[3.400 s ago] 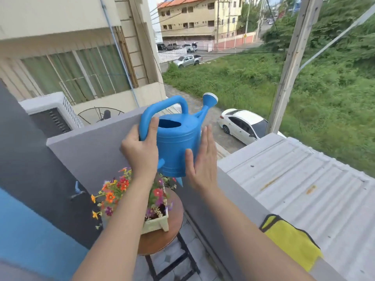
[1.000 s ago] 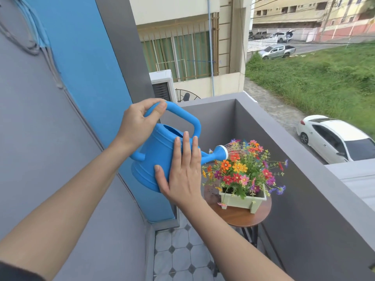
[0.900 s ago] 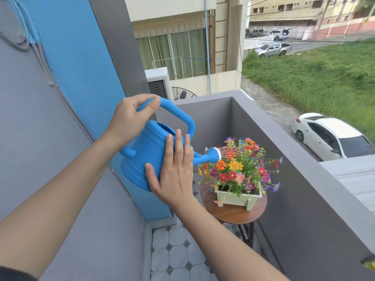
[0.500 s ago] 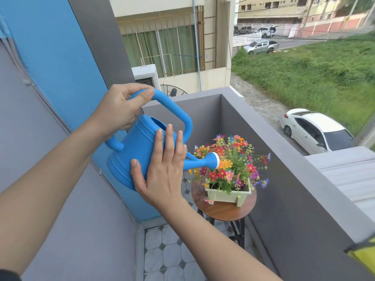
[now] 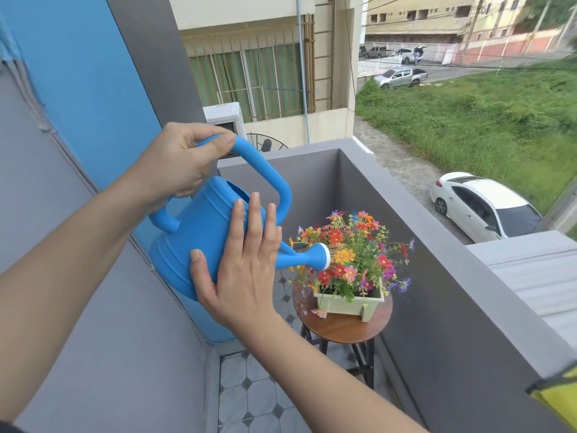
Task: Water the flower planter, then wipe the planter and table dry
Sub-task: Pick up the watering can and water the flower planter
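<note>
A blue watering can (image 5: 199, 239) is tilted with its white-tipped spout over the flowers. My left hand (image 5: 178, 164) grips the top of its handle. My right hand (image 5: 243, 270) presses flat against the can's side, fingers straight. Below the spout stands a pale green planter (image 5: 346, 303) full of red, orange and purple flowers, on a small round wooden table (image 5: 343, 328). Water drops fall at the planter's left side onto the table.
A grey balcony wall (image 5: 437, 292) runs along the right, with a yellow cloth (image 5: 559, 398) on its ledge at the lower right. A blue and grey wall closes the left. Tiled floor (image 5: 249, 395) lies below the table's black legs.
The can went from upright over the ledge to tilted above the planter. In the last second its spout sank lower over the flowers, and both hands kept their hold.
</note>
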